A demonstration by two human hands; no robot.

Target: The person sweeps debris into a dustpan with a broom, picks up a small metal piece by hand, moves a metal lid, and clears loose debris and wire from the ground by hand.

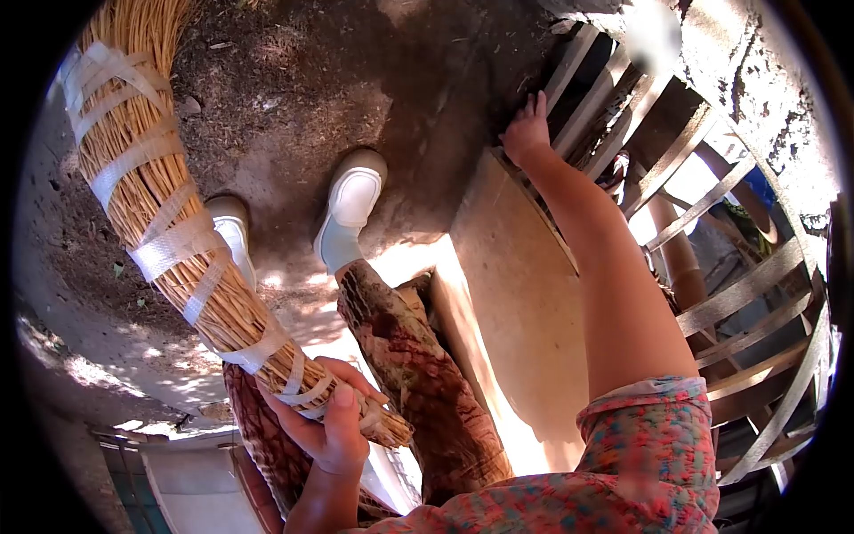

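Note:
A straw broom (pixel 169 205), bound with strips of pale woven tape, runs from the upper left down to the middle of the view. My left hand (pixel 329 418) is wrapped round its narrow handle end, thumb on top. Stretched far forward, my right hand (pixel 529 133) is at the upper corner of a tan board (pixel 520 294), beside a fence of slats (pixel 605 89). Its fingers are apart and hold nothing that shows. The fingertips lie in shade near the ground.
My feet in white shoes (pixel 358 191) stand on bare earth (pixel 285 116) strewn with bits of straw. Curved slats (pixel 747 285) form an open lattice on the right, with a brown post (pixel 680 258) behind. A pale panel (pixel 200 489) shows at the bottom left.

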